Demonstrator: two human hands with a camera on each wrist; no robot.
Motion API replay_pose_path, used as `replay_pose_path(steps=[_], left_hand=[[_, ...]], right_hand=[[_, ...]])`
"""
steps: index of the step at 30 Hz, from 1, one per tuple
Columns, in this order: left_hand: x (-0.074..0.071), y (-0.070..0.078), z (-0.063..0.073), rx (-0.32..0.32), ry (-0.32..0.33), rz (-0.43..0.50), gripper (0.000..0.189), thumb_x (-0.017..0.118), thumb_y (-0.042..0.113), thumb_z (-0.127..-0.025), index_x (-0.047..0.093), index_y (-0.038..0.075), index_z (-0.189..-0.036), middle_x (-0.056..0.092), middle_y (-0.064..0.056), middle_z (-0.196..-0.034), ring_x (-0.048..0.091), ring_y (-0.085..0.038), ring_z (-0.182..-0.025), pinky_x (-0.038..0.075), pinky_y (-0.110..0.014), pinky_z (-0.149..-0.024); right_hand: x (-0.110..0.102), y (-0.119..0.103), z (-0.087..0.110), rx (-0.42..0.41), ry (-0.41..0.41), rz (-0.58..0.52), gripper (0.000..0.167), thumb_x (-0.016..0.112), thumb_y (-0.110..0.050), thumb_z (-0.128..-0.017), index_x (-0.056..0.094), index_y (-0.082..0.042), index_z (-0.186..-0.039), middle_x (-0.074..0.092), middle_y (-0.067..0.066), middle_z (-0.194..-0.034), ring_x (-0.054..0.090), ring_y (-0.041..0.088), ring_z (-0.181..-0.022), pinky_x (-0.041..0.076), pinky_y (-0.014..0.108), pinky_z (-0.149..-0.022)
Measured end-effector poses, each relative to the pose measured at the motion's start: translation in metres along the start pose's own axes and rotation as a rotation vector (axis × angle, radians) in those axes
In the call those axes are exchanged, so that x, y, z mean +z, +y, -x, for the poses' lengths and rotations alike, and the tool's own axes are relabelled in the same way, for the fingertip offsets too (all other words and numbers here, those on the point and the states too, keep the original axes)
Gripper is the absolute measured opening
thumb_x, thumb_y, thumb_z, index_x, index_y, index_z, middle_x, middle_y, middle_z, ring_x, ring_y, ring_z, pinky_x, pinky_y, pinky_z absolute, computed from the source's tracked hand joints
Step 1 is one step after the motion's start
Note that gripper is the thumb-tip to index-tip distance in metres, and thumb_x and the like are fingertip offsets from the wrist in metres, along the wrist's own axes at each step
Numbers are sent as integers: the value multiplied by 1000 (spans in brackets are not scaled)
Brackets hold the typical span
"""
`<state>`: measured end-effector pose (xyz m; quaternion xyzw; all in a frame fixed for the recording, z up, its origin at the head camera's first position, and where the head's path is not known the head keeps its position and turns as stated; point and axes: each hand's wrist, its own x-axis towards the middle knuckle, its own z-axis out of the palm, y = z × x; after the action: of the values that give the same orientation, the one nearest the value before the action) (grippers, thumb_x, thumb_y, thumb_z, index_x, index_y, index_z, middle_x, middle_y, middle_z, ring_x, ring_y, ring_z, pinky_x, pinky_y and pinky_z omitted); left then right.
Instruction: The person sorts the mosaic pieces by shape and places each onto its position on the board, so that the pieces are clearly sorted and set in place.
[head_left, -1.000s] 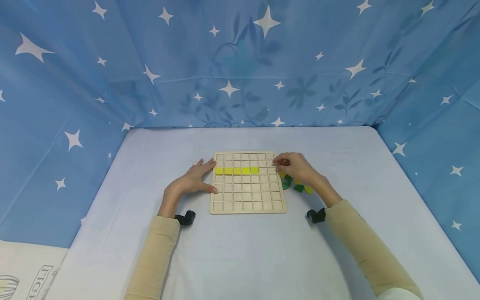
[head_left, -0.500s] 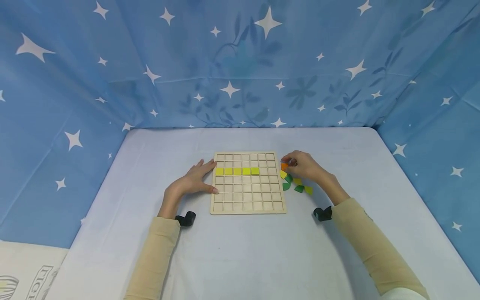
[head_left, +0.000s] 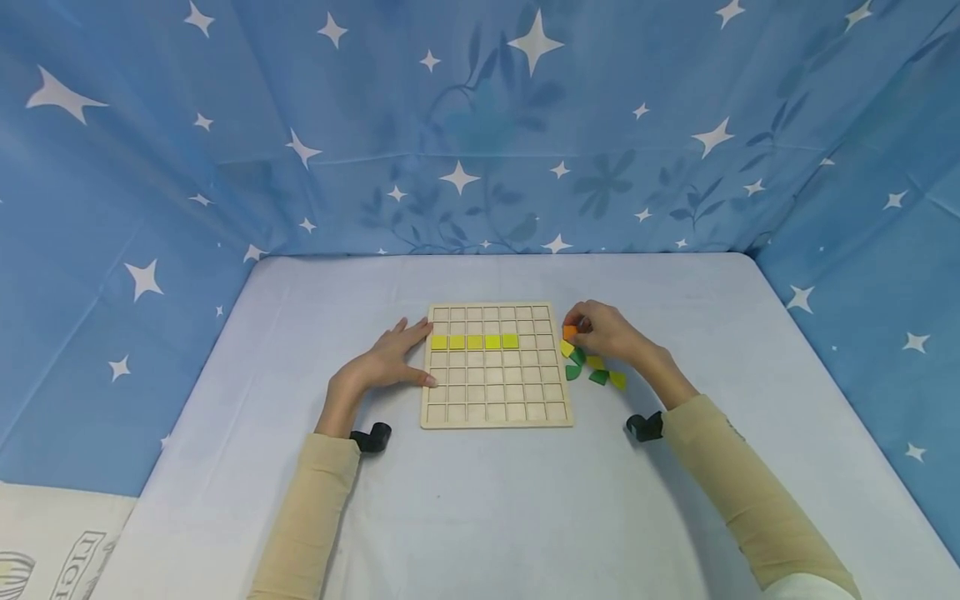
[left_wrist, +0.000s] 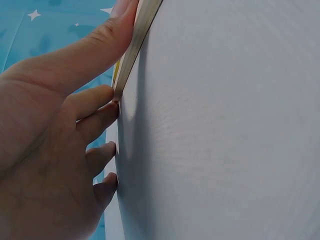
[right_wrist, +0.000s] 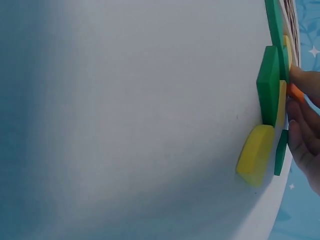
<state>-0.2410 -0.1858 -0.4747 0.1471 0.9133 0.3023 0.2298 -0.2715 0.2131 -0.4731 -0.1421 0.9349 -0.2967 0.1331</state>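
Note:
My left hand rests spread at the left side of a wooden grid board, its thumb on the edge. The left wrist view shows the thumb and fingers along the board's rim. Yellow square tiles fill one row from the left side to the middle. Beyond the board's right edge, my right hand pinches an orange tile between thumb and fingers; that tile is mostly hidden in the right wrist view.
Loose green pieces with curved edges and yellow pieces lie right of the board, just below my right hand. A white cloth covers the table. Blue star-patterned curtains hang behind and at both sides.
My right hand has moved right from the board's edge to the loose pieces, and the orange tile now shows between its fingers. The left hand and board stay put.

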Motion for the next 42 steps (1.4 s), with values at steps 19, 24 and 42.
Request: replay_pose_path(steps=[19,24,42], left_hand=[[1,0,1,1,3,3,109,87,40,-81,23,17,-166,12,-2,-174,-6,-31,-161,1,-61,-128],[1,0,1,1,8,21,110,87,41,-80,23,17,-166,12,-2,-174,-6,-32,-161,2,-64,-127],[1,-1,2,2,9,15,110,87,42,-80,23,18,-166,12,-2,-174,-5,-34,-161,4,-66,-126]], right_hand=[[-3,3,6,-15,85,-118,25,59,-4,-103,71,-7,-124,70,17,-121,67,32,-109,57,48,-96],[-4,1,7,26,51,-195,27,62,-6,-101,69,-6,-127,70,16,-119,67,30,-106,56,45,-95],[0,-9,3,25,-56,-294,36,65,-9,-100,66,-1,-135,72,20,-120,70,26,-99,59,32,-86]])
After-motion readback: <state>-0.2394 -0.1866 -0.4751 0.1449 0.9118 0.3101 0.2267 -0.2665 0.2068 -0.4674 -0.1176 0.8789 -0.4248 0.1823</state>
